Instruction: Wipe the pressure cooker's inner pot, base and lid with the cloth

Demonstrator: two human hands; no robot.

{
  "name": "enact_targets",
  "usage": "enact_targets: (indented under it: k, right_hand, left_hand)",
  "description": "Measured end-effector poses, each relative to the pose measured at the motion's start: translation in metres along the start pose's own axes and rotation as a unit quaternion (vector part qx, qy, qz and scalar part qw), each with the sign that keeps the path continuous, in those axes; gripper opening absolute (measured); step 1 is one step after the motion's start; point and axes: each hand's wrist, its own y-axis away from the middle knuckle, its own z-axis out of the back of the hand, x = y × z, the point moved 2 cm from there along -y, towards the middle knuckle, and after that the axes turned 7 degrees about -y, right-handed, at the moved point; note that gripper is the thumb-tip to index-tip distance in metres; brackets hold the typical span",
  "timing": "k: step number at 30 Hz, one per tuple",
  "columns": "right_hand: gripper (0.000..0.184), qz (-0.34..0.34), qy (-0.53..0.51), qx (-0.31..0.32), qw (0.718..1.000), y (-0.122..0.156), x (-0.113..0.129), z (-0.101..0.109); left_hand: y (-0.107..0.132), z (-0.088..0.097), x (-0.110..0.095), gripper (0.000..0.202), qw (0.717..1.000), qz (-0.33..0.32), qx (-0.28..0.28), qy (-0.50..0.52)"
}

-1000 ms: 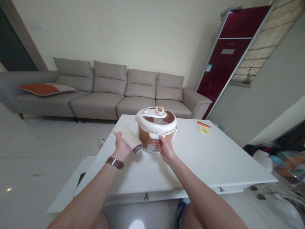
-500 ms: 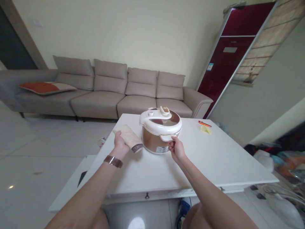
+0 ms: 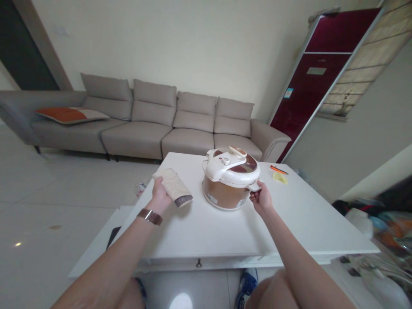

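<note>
A white and gold electric pressure cooker (image 3: pixel 223 193) stands on the white table (image 3: pixel 206 240), its lid closed. My right hand (image 3: pixel 262 197) is closed around the white side handle at the cooker's right. To the left of the cooker, my left hand (image 3: pixel 161 195) grips a folded beige cloth (image 3: pixel 175 184) with a dark grey edge. The cloth is held over the tabletop, apart from the cooker. A brown watch band circles my left wrist.
An orange pen-like tool (image 3: pixel 279 170) and a pale yellow paper piece (image 3: pixel 280 178) lie at the table's far right. Behind the table runs a grey sofa (image 3: pixel 186 139) with an orange cushion (image 3: pixel 67 115). Mixed items (image 3: pixel 386 231) sit on the floor at right.
The cooker has turned and shifted to the right, with my right hand moving along on its handle. My left hand still holds the cloth in nearly the same place.
</note>
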Motion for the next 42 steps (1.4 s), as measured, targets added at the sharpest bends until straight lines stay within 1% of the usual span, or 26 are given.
enact_targets:
  k: [3, 5, 11, 18, 24, 28, 32, 36, 39, 42]
  right_hand:
    - [0.032, -0.021, 0.018, 0.037, 0.999, 0.006, -0.009, 0.002]
    - [0.038, -0.030, 0.019, 0.061, 0.998, 0.009, -0.011, 0.002]
    - [0.048, -0.046, 0.002, 0.105, 0.993, 0.010, -0.007, -0.001]
    - [0.043, -0.050, -0.008, 0.108, 0.993, 0.022, -0.011, 0.003]
    - [0.044, -0.045, -0.012, 0.109, 0.993, 0.036, -0.010, 0.018]
    - [0.043, -0.042, -0.014, 0.102, 0.994, 0.038, -0.004, 0.027]
    - [0.042, -0.039, -0.017, 0.105, 0.994, 0.030, 0.006, 0.036]
    - [0.044, -0.030, -0.023, 0.080, 0.996, 0.010, 0.022, 0.049]
    - [0.043, -0.003, -0.028, 0.053, 0.998, -0.010, 0.034, 0.060]
    - [0.045, 0.027, -0.026, 0.033, 0.999, -0.024, 0.039, 0.067]
  left_hand:
    - [0.001, -0.001, 0.000, 0.029, 0.999, -0.015, -0.006, -0.039]
    - [0.001, -0.002, 0.002, 0.029, 0.999, -0.014, -0.007, -0.043]
    - [0.001, -0.006, 0.008, 0.031, 0.999, -0.006, 0.002, -0.043]
    - [-0.001, -0.014, 0.011, 0.029, 0.999, -0.005, 0.012, -0.052]
    - [-0.002, -0.017, 0.014, 0.029, 0.999, 0.005, 0.013, -0.046]
    - [-0.003, -0.016, 0.013, 0.028, 0.998, 0.006, 0.026, -0.054]
    - [-0.005, -0.018, 0.010, 0.026, 0.998, 0.002, 0.023, -0.054]
    - [-0.008, -0.019, 0.010, 0.026, 0.998, 0.017, 0.027, -0.058]
    - [-0.011, -0.018, 0.012, 0.028, 0.997, 0.026, 0.036, -0.064]
    - [-0.014, -0.019, 0.019, 0.030, 0.995, 0.039, 0.036, -0.082]
